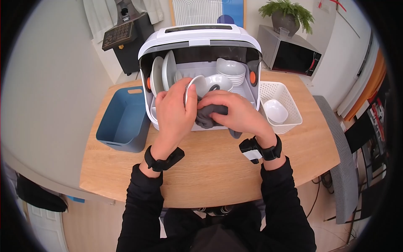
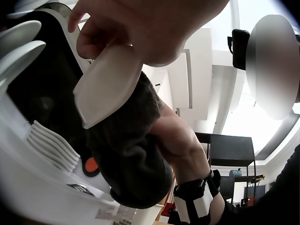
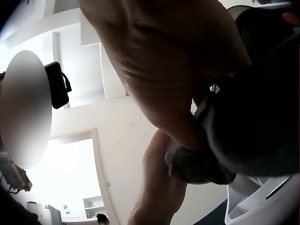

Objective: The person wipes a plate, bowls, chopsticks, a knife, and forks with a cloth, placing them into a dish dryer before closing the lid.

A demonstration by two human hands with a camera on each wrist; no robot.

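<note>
My left hand (image 1: 173, 110) grips a small white bowl (image 2: 107, 88) by its edge, held tilted in front of the white dish cabinet (image 1: 197, 35). Bunched in the fingers of my right hand (image 1: 240, 110) is a dark grey cloth (image 1: 206, 117), close against the bowl; in the left wrist view the cloth overlaps the bowl's lower side. Behind the hands, the cabinet's front stands open. White plates (image 1: 169, 69) stand on edge at its left, a stack of white bowls (image 1: 231, 72) sits at its right, and another white bowl (image 1: 220, 82) lies nearer the middle.
A blue basket (image 1: 121, 119) stands left of the cabinet on the wooden table (image 1: 201, 168). To the right is a white perforated basket (image 1: 289, 98) with a white bowl (image 1: 276, 111) inside. Behind it sits a microwave (image 1: 289, 52) bearing a potted plant (image 1: 285, 21).
</note>
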